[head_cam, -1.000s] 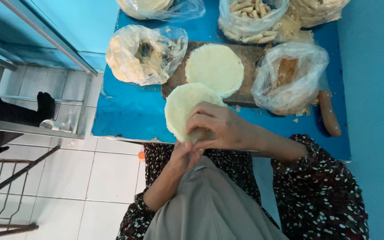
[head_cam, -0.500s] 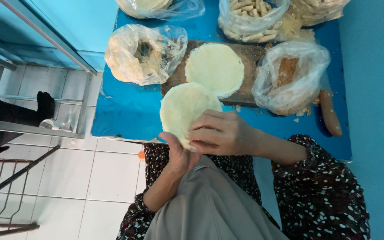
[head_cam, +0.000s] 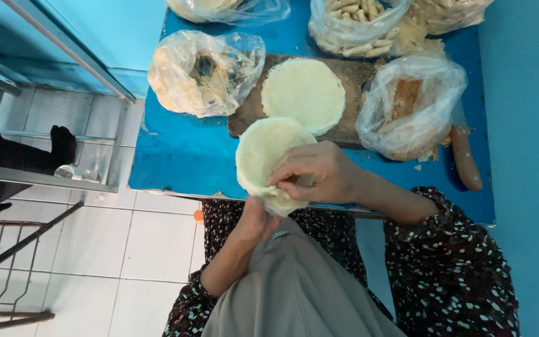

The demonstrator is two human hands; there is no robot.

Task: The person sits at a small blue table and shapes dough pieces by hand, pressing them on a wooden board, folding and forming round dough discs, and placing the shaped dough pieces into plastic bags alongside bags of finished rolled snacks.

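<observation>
A: How are the hands placed?

B: The left hand (head_cam: 258, 219) is raised from below, palm up, with the forearm angled up from the lap; a pale round wrapper (head_cam: 263, 159) is cupped on it, over the near edge of the blue worktop (head_cam: 176, 162). The right hand (head_cam: 316, 173) is laid over the wrapper from the right, wrist bent, fingertips (head_cam: 280, 183) pinched together on the wrapper's lower right part. Both hands are thus closed on the same sheet, close to each other.

A: And the packages?

B: A second round wrapper (head_cam: 304, 93) is seen flat on a brown board (head_cam: 357, 78) just beyond the held one. To the board's left a clear bag (head_cam: 201, 72) of pale yellowish scraps is set, its mouth open. At the right a clear bag of brown crumbs (head_cam: 410, 106) is touching the board's end. Behind it, at the far edge, a clear bag of pale rolled sticks (head_cam: 354, 25) is placed. A reddish sausage-shaped piece (head_cam: 466, 159) lies near the right edge.
</observation>
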